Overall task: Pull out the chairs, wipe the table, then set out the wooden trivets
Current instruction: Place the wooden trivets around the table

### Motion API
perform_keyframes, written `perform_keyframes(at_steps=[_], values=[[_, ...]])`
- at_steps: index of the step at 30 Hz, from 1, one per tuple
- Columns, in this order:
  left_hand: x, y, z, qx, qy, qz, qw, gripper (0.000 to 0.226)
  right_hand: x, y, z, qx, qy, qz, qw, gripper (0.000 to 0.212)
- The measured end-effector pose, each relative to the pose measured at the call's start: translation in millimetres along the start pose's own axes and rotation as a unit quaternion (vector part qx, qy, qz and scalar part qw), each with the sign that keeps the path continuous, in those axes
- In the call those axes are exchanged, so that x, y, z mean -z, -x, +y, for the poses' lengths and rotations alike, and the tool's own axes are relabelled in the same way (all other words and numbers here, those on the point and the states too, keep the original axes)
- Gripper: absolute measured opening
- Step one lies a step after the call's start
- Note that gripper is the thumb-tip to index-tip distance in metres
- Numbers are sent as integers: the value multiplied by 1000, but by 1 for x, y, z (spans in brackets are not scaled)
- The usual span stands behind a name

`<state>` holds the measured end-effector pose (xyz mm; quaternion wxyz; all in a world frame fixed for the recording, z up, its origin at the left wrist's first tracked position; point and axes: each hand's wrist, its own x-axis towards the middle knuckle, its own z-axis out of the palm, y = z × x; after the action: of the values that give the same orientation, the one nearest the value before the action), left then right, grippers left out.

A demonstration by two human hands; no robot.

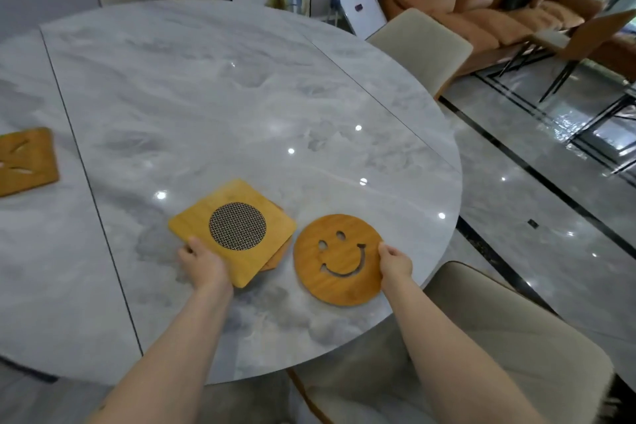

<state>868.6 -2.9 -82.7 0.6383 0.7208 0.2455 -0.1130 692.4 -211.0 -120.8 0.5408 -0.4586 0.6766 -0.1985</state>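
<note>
Holding 2 trivets at their near edges, the person works at the near side of the marble desk [241, 96]. The right hand [395, 260] is the right grip: its fingers pinch the right rim of the round smiley trivet [339, 260], which lies flat on the desk close to the edge. The left hand [203, 263] is the left grip: it grasps the near corner of the square mesh trivet [234, 231], thumb on top, and this piece lies on a darker trivet [277, 253] of which only an edge shows from under it.

I judge these pieces to be light, thin and stiff, so a pinch at the rim is enough to lift or slide 1 of them. The polished desk looks slippery, so a flat piece may slide easily, and to get fingers under it the edge must be tipped up first. The cut-out mouth and eyes make the round piece weaker there; the solid rim is the better place to hold.

Farther left, another square trivet [25, 162] lies alone on the desk, cut by the frame edge. A chair [499, 337] stands near on the right, and 2 more chairs [423, 45] stand at the far side.
</note>
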Motion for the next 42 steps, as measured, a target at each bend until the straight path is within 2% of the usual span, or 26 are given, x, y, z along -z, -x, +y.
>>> perform_keyframes(at_steps=[4, 6, 8, 10, 12, 14, 18, 21, 28, 32, 34, 37, 39, 42], values=[[-3, -6, -9, -4, 9, -20, 1000, 39, -1, 6, -3, 69, 97, 45, 992, 27], [-7, -7, -10, -4, 21, -31, 999, 41, 0, 11, -8, 114, 198, 57, 972, 28], [-10, -8, -11, -7, 35, -41, 999, 33, -1, 17, -8, 186, 328, 69, 924, 29], [-13, -7, -10, -7, 45, -45, 998, 21, -4, 21, -5, 279, 404, 63, 869, 31], [-14, -3, -6, -7, 41, -48, 998, 18, -10, 23, 0, 349, 426, -5, 835, 44], [-15, 3, -3, -10, 37, -53, 998, 17, -12, 26, 7, 381, 445, -94, 805, 69], [-17, 9, 1, -17, 29, -63, 997, 30, -9, 32, 18, 339, 500, -180, 776, 103], [-18, 5, -1, -8, 20, -61, 998, 33, -8, 30, 24, 328, 526, -192, 761, 113], [-20, -1, -4, 0, 24, -75, 997, 25, -8, 29, 23, 324, 534, -190, 758, 114], [-21, 4, -4, -3, 19, -96, 995, 25, -7, 34, 17, 324, 504, -171, 783, 94], [-21, 11, -3, 3, 21, -113, 993, 23, -5, 39, 12, 325, 475, -155, 803, 77], [-20, 28, -2, -3, 12, -147, 989, 24, 6, 59, 1, 292, 365, -149, 871, 53], [-21, 42, -2, -19, 3, -175, 984, 24, 18, 74, -9, 267, 292, -143, 907, 44], [-25, 70, -4, -24, 1, -218, 976, 23, 38, 85, -16, 252, 245, -127, 927, 39]])
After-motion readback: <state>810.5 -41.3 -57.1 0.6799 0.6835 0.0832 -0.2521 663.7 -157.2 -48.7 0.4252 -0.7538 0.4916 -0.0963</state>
